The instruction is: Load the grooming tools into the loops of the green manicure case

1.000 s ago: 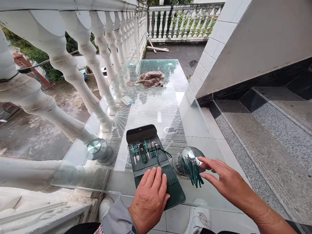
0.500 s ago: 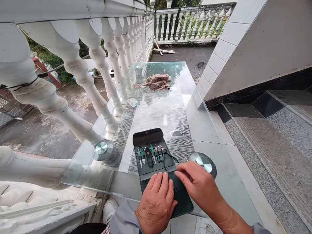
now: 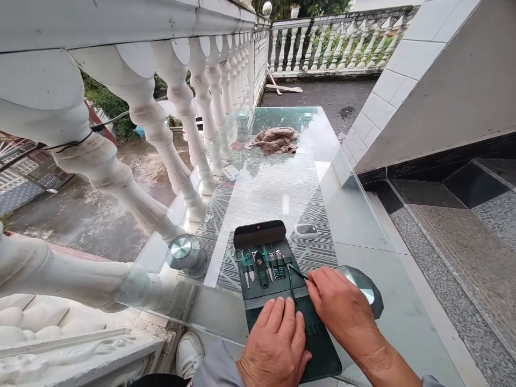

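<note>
A dark green manicure case (image 3: 278,289) lies open at the near end of a glass bench (image 3: 355,220), its brown-lined flap folded out at the far side. Strapped inside are scissors (image 3: 246,259) at the left, a snap-fastened green pouch (image 3: 263,272) in the middle and nail clippers (image 3: 279,265) at the right. Of the person's hands, the left hand (image 3: 276,341) presses flat on the near panel, fingers straight and together, grasping nothing. The right hand (image 3: 341,301) is curled at the case's right edge, fingertips drawn in beside a thin green strip (image 3: 299,272); whether it grips anything, I cannot tell. Just beyond the case sits a white oval object (image 3: 306,230). Farther off are a printed card (image 3: 231,172) at the left and a crumpled brown cloth (image 3: 274,141) at the far end. White balusters (image 3: 145,115) line the left, stone steps (image 3: 455,220) the right
</note>
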The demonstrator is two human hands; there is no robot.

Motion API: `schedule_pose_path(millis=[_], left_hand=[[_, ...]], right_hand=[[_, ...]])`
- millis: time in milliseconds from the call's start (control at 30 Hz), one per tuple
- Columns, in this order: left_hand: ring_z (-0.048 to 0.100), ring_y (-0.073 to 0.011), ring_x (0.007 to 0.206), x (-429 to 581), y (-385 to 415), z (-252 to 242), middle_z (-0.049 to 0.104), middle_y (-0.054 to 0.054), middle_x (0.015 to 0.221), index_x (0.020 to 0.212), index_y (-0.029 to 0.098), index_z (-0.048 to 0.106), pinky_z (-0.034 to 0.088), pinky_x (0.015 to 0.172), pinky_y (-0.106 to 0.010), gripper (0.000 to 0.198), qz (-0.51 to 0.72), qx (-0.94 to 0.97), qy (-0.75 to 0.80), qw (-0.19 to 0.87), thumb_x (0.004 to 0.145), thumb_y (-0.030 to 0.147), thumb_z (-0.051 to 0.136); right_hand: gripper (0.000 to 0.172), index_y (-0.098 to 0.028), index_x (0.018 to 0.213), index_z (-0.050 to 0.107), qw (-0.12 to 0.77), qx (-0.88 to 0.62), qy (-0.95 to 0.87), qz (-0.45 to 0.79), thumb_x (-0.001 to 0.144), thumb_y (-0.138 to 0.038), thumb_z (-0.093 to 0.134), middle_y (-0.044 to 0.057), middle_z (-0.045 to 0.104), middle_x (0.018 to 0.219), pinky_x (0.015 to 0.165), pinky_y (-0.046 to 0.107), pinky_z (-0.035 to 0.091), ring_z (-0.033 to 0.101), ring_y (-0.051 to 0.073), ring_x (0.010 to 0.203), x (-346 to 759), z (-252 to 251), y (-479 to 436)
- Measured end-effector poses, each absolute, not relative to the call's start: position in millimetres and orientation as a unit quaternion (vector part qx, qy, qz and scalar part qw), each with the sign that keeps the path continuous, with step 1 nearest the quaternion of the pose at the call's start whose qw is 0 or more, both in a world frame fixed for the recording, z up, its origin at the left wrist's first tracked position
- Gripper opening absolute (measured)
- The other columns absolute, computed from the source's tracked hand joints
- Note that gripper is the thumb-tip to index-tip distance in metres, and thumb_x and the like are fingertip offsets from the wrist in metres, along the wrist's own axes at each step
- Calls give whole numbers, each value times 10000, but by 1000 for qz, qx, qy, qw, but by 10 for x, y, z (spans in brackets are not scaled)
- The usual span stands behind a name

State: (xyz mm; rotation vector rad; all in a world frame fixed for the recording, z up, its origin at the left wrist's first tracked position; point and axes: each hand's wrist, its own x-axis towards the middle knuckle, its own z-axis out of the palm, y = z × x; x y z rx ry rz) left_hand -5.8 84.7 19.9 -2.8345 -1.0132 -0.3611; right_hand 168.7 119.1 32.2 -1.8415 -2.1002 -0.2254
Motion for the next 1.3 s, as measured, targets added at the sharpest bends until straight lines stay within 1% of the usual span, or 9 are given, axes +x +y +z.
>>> schedule_pose_path(millis=[233,333,433,533,633,833,1033,1167,1300], left_hand=[[488,-268,1190,-52,844,216,539,-130,1288,1206,118,535,321,1033,-398,440,-127,-932,-334,61,925,435,417],[486,-273,1188,-52,852,226,534,-138,1293,1213,113,530,320,1027,-401,447,-122,-934,-330,62,927,437,416],[487,-271,1185,-51,859,226,531,-138,1295,1218,113,526,319,1024,-396,452,-122,-934,-328,66,928,440,414],[500,-268,1170,-42,860,216,546,-132,1281,1206,118,538,328,1016,-395,443,-127,-932,-332,67,923,439,424],[511,-265,1157,-30,859,204,560,-127,1265,1192,120,550,337,1010,-393,451,-131,-931,-334,66,910,456,444],[506,-266,1163,-34,868,205,556,-124,1271,1195,123,549,330,1012,-398,450,-133,-934,-327,61,916,457,436],[493,-271,1177,-39,856,205,542,-134,1284,1206,116,536,315,1021,-406,452,-122,-934,-330,64,922,450,424],[501,-267,1172,-42,851,208,560,-126,1264,1190,116,544,313,1027,-397,457,-137,-931,-331,72,909,462,445],[516,-268,1155,-39,854,220,571,-127,1249,1171,112,555,333,1014,-393,460,-145,-930,-330,76,895,470,470]], right_hand=[[176,-223,573,468,181,-667,-720,-60,741,-171,471,-15,522,547,531,289,317,486,148,522,1865,454,1063],[147,-227,585,511,219,-706,-673,-30,727,-222,476,-22,552,562,524,272,333,506,141,523,1992,612,1118],[137,-238,598,565,248,-780,-575,9,709,-269,491,-17,596,600,527,267,354,529,148,539,2132,731,1288],[149,-246,571,592,224,-825,-512,82,681,-298,507,-19,607,581,525,270,359,527,158,531,2252,740,1506],[161,-251,574,614,187,-847,-483,116,666,-329,507,-14,613,570,535,277,355,513,170,537,2325,671,1674],[179,-241,613,647,157,-861,-468,121,655,-323,494,4,636,613,536,268,334,508,164,559,2348,556,1774],[205,-240,654,656,153,-858,-480,97,712,-323,478,24,660,694,561,278,336,525,177,612,2373,463,1787],[231,-220,763,661,204,-834,-512,34,758,-377,493,52,678,825,579,293,354,566,198,689,2356,426,1754],[229,-202,802,648,312,-752,-581,1,801,-376,499,43,672,803,653,300,408,589,184,710,2107,501,1651]])
